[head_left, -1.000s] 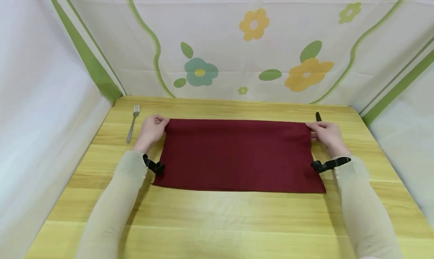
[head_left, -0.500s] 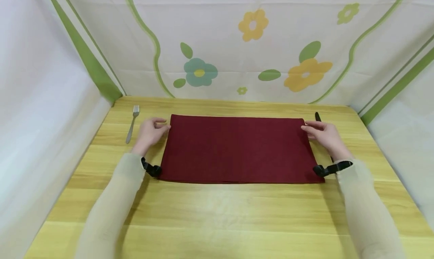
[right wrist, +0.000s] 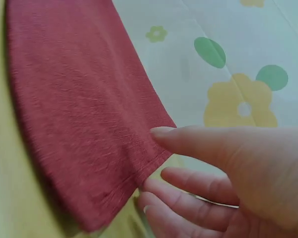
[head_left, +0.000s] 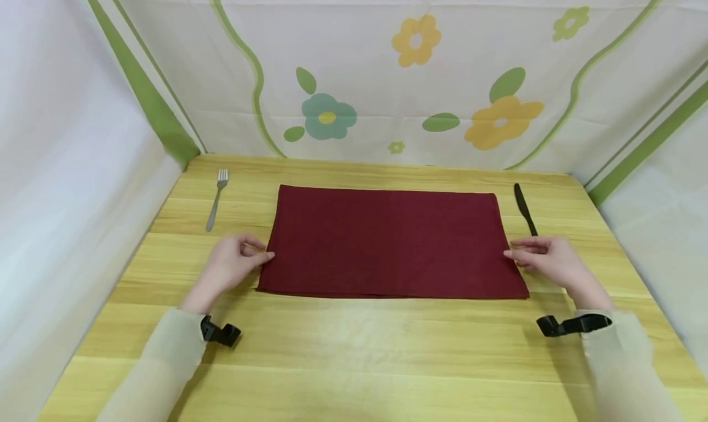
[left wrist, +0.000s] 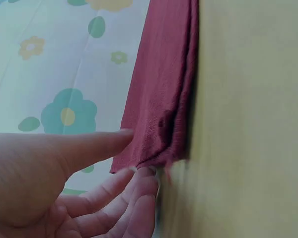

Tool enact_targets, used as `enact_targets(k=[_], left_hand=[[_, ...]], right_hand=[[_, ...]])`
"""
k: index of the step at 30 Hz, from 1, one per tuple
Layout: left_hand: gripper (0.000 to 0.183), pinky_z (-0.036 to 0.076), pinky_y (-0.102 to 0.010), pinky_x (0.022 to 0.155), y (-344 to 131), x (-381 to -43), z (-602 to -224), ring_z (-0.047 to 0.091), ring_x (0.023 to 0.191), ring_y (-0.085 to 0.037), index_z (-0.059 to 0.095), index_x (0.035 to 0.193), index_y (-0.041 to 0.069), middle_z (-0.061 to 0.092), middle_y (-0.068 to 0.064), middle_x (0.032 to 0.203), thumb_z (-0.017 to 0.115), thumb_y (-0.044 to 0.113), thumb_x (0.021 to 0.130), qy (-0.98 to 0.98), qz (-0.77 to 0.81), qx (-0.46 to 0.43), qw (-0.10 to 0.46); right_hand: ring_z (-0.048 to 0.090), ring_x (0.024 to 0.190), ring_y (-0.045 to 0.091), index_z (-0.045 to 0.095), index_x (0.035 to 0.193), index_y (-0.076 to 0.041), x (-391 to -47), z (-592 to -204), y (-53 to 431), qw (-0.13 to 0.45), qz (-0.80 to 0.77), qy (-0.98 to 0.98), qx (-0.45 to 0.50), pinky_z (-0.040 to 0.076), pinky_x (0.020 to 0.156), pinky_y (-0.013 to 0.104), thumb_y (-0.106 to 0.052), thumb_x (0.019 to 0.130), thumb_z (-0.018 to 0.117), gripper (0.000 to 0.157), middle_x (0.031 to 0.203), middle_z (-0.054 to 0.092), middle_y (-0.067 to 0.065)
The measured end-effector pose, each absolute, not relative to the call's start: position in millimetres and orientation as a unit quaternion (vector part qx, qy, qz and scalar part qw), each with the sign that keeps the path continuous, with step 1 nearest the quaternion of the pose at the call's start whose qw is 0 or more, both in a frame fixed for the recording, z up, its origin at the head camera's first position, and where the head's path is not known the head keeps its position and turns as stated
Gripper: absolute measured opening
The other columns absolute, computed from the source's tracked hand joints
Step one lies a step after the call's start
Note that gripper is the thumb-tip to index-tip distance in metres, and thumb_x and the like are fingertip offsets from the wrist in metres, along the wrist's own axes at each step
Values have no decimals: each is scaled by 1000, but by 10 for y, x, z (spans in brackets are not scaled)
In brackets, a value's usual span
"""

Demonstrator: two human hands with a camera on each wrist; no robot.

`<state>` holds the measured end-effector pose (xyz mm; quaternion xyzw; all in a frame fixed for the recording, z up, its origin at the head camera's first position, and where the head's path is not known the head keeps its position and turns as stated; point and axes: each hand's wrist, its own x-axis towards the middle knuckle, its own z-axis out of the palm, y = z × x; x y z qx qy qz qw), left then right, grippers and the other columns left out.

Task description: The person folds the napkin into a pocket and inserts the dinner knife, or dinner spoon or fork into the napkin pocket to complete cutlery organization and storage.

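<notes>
Dark red cloth lies flat on the wooden surface, between fork and black knife. Left hand is at its left edge, right hand at its right. Both are loosely parted, thumb over the edge, fingers lower; no firm hold visible on either side.

Step in hand (judged): squaring the sides of the folded cloth. Next move probably calls for matched placement of both hands and, if lifting, closing on all layers together.

Views compared: left wrist shows stacked layers and a gap along the near edge, which head view renders as almost one sheet. Right wrist shows space between thumb and fingers. Only head view shows the cutlery clearly; the knife's near end is hidden by the right hand.
</notes>
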<state>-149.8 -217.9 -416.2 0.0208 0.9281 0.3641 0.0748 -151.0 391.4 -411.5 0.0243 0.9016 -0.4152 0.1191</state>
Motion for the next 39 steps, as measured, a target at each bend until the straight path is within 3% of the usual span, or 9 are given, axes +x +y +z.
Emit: enact_targets(k=[4, 7, 17, 27, 33, 39], left_hand=[[27, 47, -35, 65, -2163, -1357, -4138, 58, 67, -18, 71, 89, 6, 66, -1, 73, 80, 32, 90, 937, 337, 15, 92], [24, 47, -35, 66, -2141, -1319, -4126, 59, 67, -16, 71, 86, 8, 66, 2, 72, 82, 30, 87, 943, 316, 21, 98], [26, 49, -38, 67, -2008, -1450, -4092, 62, 71, -18, 73, 110, -1, 68, -1, 80, 79, 11, 88, 953, 292, 51, 64], [35, 51, -39, 72, -2069, -1702, -4181, 67, 86, -26, 67, 125, -3, 72, -12, 95, 74, 13, 95, 933, 353, 25, 60], [31, 50, -33, 62, -2096, -1677, -4172, 65, 75, -23, 70, 122, 0, 71, -8, 87, 75, 11, 94, 926, 376, 31, 24], [27, 48, -27, 54, -2072, -1633, -4063, 65, 73, -23, 70, 122, 1, 69, -9, 89, 72, 6, 95, 906, 418, 61, -11]], right_hand=[[71, 77, 16, 60, 129, 14, -1391, -4129, 3893, 127, -416, 900, 34, 60, 67, 33, -26, 94, 77, 56, 99, 74, 17], [70, 72, 18, 62, 123, 13, -1335, -4143, 3870, 134, -403, 904, 44, 60, 65, 32, -24, 92, 80, 52, 90, 73, 12], [68, 72, 17, 64, 119, 9, -1329, -4153, 3844, 133, -372, 917, 55, 57, 63, 30, -30, 91, 80, 51, 88, 72, 7], [62, 70, 16, 69, 111, 3, -1392, -4193, 3833, 93, -351, 930, 57, 50, 57, 29, -39, 89, 81, 48, 86, 74, 6], [63, 64, 17, 72, 100, 3, -1365, -4197, 3830, 93, -355, 928, 67, 50, 53, 29, -39, 92, 78, 43, 76, 72, 6], [58, 59, 17, 72, 99, 2, -1335, -4148, 3820, 67, -344, 935, 54, 46, 50, 30, -41, 95, 74, 43, 73, 69, 6]])
